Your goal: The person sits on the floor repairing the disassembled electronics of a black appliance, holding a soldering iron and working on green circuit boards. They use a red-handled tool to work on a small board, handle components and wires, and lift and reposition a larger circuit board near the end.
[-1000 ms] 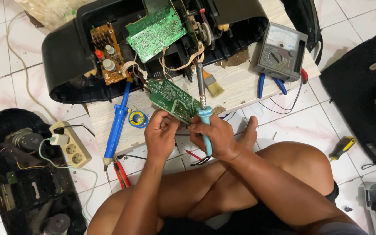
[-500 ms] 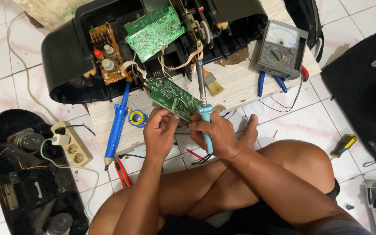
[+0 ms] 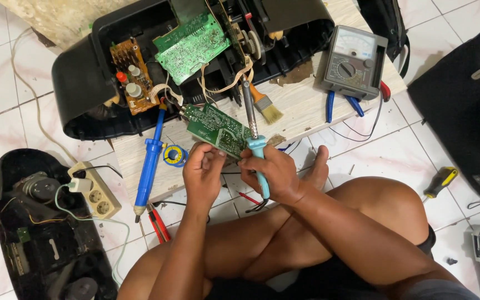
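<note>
White floor tiles everywhere, with a low wooden board (image 3: 306,105) laid on them as a workbench. Only one view, from the head camera looking down at crossed legs.

Dead centre, the left hand (image 3: 202,172) is closed around the near edge of a small green circuit board (image 3: 218,129), pinching it so it tilts up off the wood. The right hand (image 3: 270,172) is wrapped around the light blue handle of a soldering iron (image 3: 254,133), whose metal shaft points up toward 12 o'clock, lying right alongside the board's right edge. I can't tell if the tip touches anything.

At 12 o'clock sits an opened black radio case (image 3: 84,83) with a brown board and a bigger green board showing. At 2 o'clock there's a grey meter (image 3: 354,61), and a paintbrush (image 3: 265,106) lies just right of the iron. At 9 o'clock are a blue solder sucker (image 3: 151,158) and a solder reel (image 3: 173,155), with a power strip (image 3: 98,194) further out.

Risk-wise, I'd say that hot shaft is very close to the beige ribbon wires hanging out of the case, so a slip could melt insulation. Fingertips are near it too, and bare knees sit right underneath any dripping solder.
</note>
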